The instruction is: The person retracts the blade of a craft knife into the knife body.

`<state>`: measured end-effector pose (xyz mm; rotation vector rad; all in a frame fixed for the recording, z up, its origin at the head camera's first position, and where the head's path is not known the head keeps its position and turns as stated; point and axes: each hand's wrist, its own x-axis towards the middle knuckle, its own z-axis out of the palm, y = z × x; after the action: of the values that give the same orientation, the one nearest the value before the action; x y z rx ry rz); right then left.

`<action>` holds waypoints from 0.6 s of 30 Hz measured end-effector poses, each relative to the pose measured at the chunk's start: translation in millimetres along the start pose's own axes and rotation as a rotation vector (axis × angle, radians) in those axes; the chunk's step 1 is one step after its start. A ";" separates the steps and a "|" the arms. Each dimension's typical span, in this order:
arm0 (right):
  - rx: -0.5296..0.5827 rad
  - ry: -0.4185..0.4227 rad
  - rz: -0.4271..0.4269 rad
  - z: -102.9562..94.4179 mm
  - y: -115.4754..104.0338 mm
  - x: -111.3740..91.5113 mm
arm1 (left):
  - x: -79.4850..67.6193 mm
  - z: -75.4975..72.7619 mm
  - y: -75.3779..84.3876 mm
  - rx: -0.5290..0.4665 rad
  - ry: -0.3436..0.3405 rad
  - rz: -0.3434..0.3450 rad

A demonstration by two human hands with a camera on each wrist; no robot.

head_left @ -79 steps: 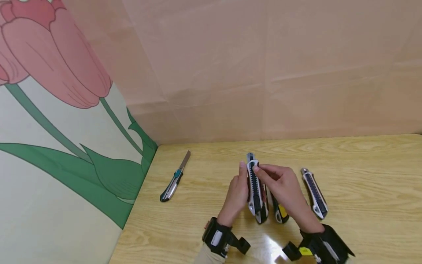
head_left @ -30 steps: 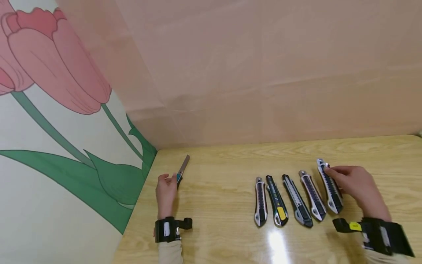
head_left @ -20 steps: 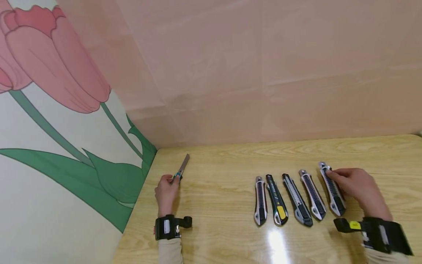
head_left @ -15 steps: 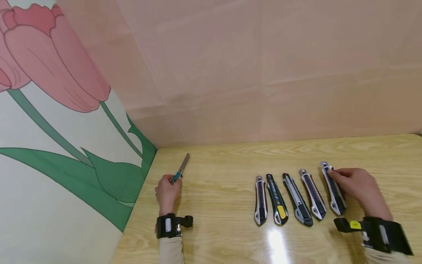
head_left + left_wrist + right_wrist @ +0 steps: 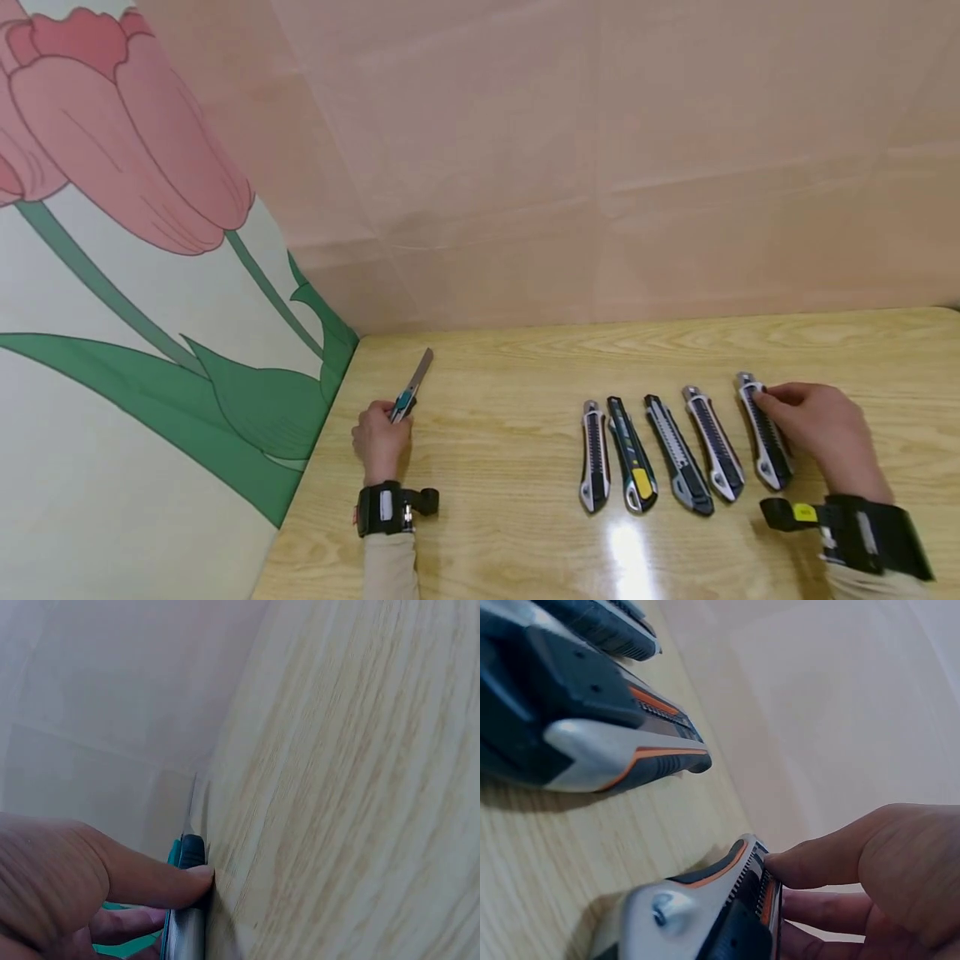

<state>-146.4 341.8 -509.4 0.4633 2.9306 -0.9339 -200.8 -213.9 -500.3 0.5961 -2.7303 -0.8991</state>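
Observation:
My left hand [image 5: 382, 437] pinches a slim utility knife [image 5: 403, 402] at the table's left; its long blade [image 5: 423, 367] is extended. The left wrist view shows the thumb [image 5: 161, 881] along one side of its teal-and-silver handle [image 5: 185, 930], with curled fingers on the other. At the right, my right hand [image 5: 821, 429] pinches the upper part of a grey-and-black utility knife [image 5: 768, 442], the end one of a row. Orange trim and a toothed slide track show on that knife [image 5: 697, 907] in the right wrist view. No blade shows out of it.
Left of the right hand lie several more utility knives, side by side: a grey-and-black one [image 5: 712, 442], a dark grey one [image 5: 678, 458], one with a yellow patch [image 5: 633, 458] and a narrow one [image 5: 595, 458]. A pink sheet [image 5: 480, 167] backs the wooden table [image 5: 495, 517]; a tulip-print panel [image 5: 187, 417] borders its left.
Earlier both hands were together at a knife in the middle. They have parted to opposite sides, and the knives there now lie in a row. The rightmost knife has shifted slightly right and nearer.

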 end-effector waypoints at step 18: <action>-0.026 0.050 -0.007 3.0 -6.2 -2.0 | -11.6 -3.7 40.7 -0.265 -0.034 0.192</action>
<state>-146.4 334.8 -508.2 0.4815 2.9868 -0.8969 -201.9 -181.0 -473.5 0.2661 -2.5795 -1.2010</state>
